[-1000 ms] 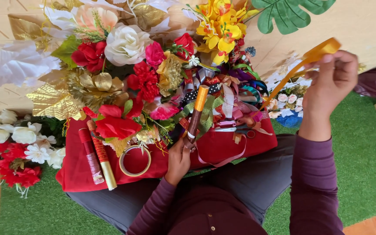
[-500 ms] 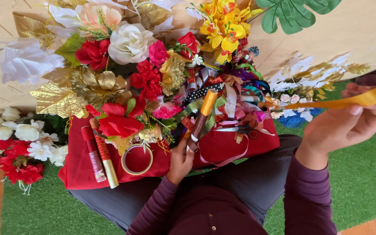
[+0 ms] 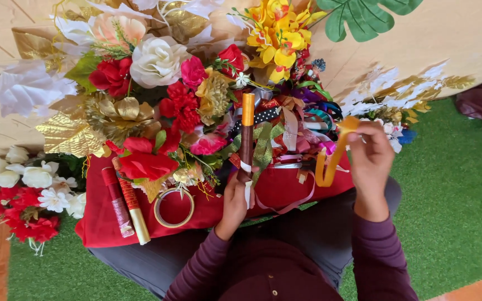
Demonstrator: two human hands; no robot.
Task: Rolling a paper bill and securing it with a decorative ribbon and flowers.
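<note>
The left hand was closed around the lower end of a dark brown stick, holding it upright over the red cloth that covered the person's lap; the stick's top part was wrapped in orange and a bit of white tape showed just above the fingers. To the right of the stick, the right hand pinched an orange ribbon between thumb and fingertips, and the ribbon curved down from the fingers into a loop that hung over the right edge of the red cloth, apart from the stick. Behind the stick lay a tangle of coloured ribbons, and to its left a heap of artificial flowers in red, white, pink and gold spread across the cloth. On the left part of the cloth, well left of the stick, a gold ring lay flat beside two glitter rolls, one red and one gold. Yellow flowers stood above the stick's top. Left of the cloth, on the green turf, sat a bunch of white and red flowers.
</note>
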